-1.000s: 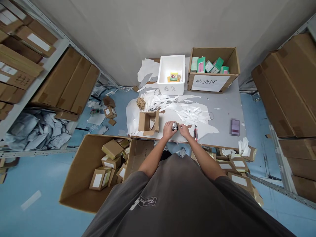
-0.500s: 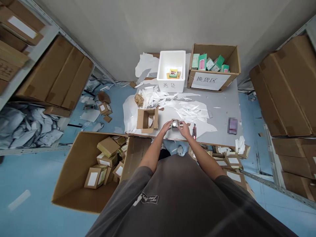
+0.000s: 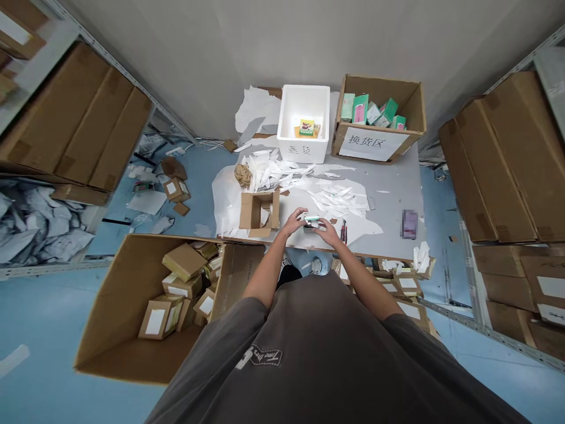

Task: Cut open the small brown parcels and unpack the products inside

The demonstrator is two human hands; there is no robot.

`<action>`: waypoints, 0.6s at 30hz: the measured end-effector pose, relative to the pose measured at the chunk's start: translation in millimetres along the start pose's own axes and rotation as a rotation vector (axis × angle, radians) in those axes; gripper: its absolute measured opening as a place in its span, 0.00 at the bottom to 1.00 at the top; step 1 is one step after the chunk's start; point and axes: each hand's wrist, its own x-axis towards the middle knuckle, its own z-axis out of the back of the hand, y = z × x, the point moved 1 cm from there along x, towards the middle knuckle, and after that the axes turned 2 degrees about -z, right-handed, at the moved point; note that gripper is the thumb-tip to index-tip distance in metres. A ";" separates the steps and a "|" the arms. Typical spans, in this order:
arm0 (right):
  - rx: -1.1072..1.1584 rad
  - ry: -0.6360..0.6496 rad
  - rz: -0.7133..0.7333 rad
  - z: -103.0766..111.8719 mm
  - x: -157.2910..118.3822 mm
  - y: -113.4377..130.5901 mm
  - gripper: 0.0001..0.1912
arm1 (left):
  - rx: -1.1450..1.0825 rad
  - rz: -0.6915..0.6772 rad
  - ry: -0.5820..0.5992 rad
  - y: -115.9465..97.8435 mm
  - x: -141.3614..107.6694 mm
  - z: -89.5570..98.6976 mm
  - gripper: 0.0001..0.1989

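Near the table's front edge, my left hand (image 3: pixel 294 222) and my right hand (image 3: pixel 327 232) grip a small box (image 3: pixel 311 218) from either side. Its top looks white with a teal edge, and part of its near face is dark; the print is too small to read. Fingers of both hands are curled against it. Left of my left hand, an opened cardboard box (image 3: pixel 253 212) holds some white paper. A red and black utility knife (image 3: pixel 344 231) lies just right of my right hand.
White paper strips (image 3: pixel 339 197) litter the table. Behind them stand a white bin (image 3: pixel 302 152) with a yellow packet and a cardboard carton (image 3: pixel 373 144) of green boxes. A phone-like purple item (image 3: pixel 409 224) lies right. A large carton (image 3: pixel 103 330) of parcels stands lower left.
The item between my hands showed a shiny silver surface before; now a white and teal side faces up. My left fingers have shifted upward around it. The view has moved slightly.
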 end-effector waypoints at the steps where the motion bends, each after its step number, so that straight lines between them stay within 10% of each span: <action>1: 0.052 -0.014 -0.012 2.6 -1.9 0.5 0.28 | 0.065 -0.022 0.038 -0.4 -4.7 2.9 0.30; 18: -0.151 0.016 0.179 5.4 -2.7 13.0 0.11 | 0.370 -0.163 0.144 1.3 -12.6 11.2 0.14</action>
